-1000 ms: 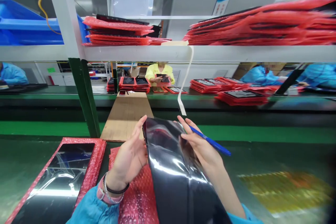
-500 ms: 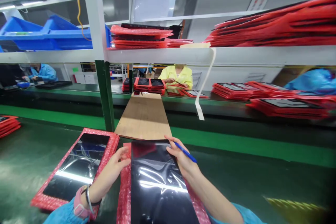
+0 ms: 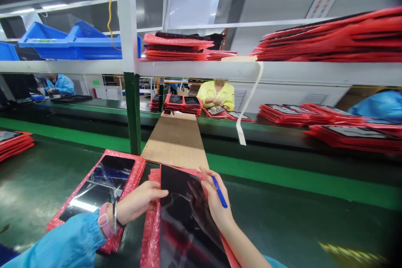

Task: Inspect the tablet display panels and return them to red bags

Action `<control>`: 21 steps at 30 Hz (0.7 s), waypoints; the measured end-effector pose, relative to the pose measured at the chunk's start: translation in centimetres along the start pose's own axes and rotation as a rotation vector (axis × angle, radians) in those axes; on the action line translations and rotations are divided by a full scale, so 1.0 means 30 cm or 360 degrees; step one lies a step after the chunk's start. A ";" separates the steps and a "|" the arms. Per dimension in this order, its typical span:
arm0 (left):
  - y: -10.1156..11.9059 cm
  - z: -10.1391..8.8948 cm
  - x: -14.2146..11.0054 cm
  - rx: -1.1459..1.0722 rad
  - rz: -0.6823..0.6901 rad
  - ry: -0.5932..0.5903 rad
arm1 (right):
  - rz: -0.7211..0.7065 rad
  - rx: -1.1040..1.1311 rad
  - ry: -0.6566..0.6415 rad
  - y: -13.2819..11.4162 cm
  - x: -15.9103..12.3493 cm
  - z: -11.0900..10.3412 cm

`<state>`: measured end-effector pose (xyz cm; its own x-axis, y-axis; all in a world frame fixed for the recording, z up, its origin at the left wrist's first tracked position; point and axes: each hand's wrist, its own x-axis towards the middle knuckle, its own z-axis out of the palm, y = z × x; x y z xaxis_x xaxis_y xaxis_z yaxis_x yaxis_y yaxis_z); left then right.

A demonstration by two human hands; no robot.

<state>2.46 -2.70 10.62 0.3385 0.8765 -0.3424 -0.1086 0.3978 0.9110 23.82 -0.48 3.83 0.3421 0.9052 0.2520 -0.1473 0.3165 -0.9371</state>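
Note:
A glossy black screen panel (image 3: 185, 217) with clear film lies over red bubble wrap (image 3: 150, 234) in front of me. My left hand (image 3: 143, 201) grips its left edge, thumb on top and fingers partly hidden beneath. At the upper right edge, my right hand (image 3: 218, 201) touches the panel, with a blue pen (image 3: 220, 191) tucked between its fingers. Another black screen panel (image 3: 100, 184) rests on red bubble wrap to the left, beside my left wrist.
A brown board (image 3: 176, 138) spans toward the far bench. A green post (image 3: 132, 113) stands left of it. Red-wrapped stacks (image 3: 179, 46) and blue bins (image 3: 78, 44) sit on the shelf above. A person in yellow (image 3: 216, 94) works opposite. White tape (image 3: 248, 104) hangs down.
The panel has come down from a tilted, raised position onto the bubble wrap. My left hand left its edge and now grips it again. The view has swung left.

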 end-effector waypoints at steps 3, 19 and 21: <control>0.015 0.070 0.003 -0.0113 0.0132 -0.0092 | -0.0060 -0.0091 0.0029 0.003 0.013 -0.021; 0.073 -0.461 -0.108 -0.0022 0.0424 0.0501 | -0.0700 -0.1011 -0.0317 0.065 0.025 -0.396; 0.065 -0.519 -0.110 -0.0024 0.0409 0.0648 | -0.0782 -0.1043 -0.0382 0.067 0.021 -0.411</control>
<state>-13.42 -0.61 9.95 -0.0943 0.9807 -0.1715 -0.1555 0.1556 0.9755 35.19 -2.79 -0.87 0.0098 0.7669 0.6417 0.5584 0.5282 -0.6397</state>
